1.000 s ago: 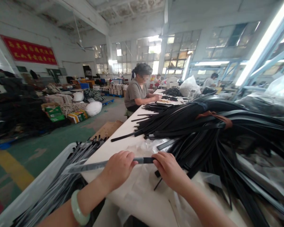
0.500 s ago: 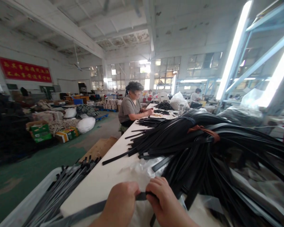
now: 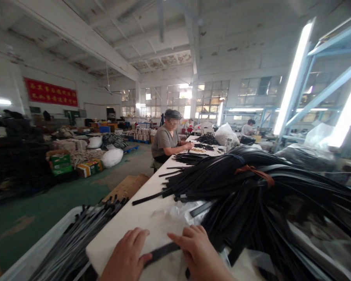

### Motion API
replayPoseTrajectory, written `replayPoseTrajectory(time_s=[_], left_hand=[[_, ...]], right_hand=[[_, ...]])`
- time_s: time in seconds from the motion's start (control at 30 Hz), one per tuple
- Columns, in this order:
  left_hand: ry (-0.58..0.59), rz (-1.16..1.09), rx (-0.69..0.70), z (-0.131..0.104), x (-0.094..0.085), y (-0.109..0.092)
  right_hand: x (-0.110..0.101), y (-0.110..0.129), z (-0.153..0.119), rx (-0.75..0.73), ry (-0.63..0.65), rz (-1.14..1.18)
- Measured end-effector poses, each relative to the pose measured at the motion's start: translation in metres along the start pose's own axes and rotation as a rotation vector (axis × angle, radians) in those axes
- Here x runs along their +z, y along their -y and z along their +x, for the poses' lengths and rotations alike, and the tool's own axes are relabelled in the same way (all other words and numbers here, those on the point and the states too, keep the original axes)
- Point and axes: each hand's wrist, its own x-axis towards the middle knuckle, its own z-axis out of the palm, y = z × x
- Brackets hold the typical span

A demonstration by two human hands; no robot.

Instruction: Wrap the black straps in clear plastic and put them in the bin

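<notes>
Near the table's front edge, a flat black strap spans the gap between my two hands. My left hand holds its left part, thumb against the strap and fingers bent over. My right hand grips the other end, its index finger pointing left above the strap. The strap's far ends are hidden by my hands. Just beyond my right hand lies a big pile of black straps, bound with a reddish-brown tie. Crumpled clear plastic sits between the pile and my hands.
A white bin with several dark straps stands on the floor left of the white table. Further along the table sits a co-worker. Flattened cardboard lies on the floor. Lit tubes on a blue frame rise at right.
My hands have moved apart, so more of the strap shows between them. My left hand has shifted left and its fingers have loosened. The view has turned slightly left and up.
</notes>
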Motion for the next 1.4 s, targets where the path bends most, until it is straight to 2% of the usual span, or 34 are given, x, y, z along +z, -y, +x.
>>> replayPoseTrajectory(time_s=[0.1,0.2,0.4,0.5,0.63,0.8,0.9,1.07,1.17,1.27,1.4], left_hand=[[0.110,-0.143,-0.125,-0.002,-0.006,0.002],[0.158,-0.211,-0.176,0.005,-0.009,-0.004],[0.178,-0.195,-0.216,0.012,-0.008,-0.006],[0.166,-0.128,-0.202,0.011,-0.005,-0.007],[0.137,-0.092,-0.183,0.009,-0.004,-0.017],[0.178,-0.136,-0.167,-0.001,-0.018,-0.028],[0.252,-0.188,-0.175,-0.013,-0.037,-0.015],[0.424,-0.346,-0.292,-0.037,-0.073,0.035],[0.532,-0.408,-0.357,-0.055,-0.087,0.061],[0.599,-0.439,-0.400,-0.073,-0.096,0.077],[0.680,-0.491,-0.418,-0.096,-0.102,0.083]], right_hand=[[0.002,0.001,0.000,0.009,0.004,-0.024],[0.002,0.003,-0.002,0.013,-0.016,0.000],[-0.005,0.013,-0.005,-0.022,-0.062,0.049],[0.000,0.013,0.000,-0.019,-0.069,0.054],[0.012,0.009,0.009,0.065,-0.075,0.027],[0.006,-0.001,0.004,0.057,-0.168,-0.018],[-0.007,-0.015,-0.001,0.021,-0.281,-0.084],[-0.027,-0.036,-0.004,-0.002,-0.576,-0.130],[-0.035,-0.041,-0.007,0.055,-0.712,-0.164],[-0.040,-0.047,-0.010,0.136,-0.775,-0.202],[-0.037,-0.051,-0.010,0.180,-0.774,-0.219]])
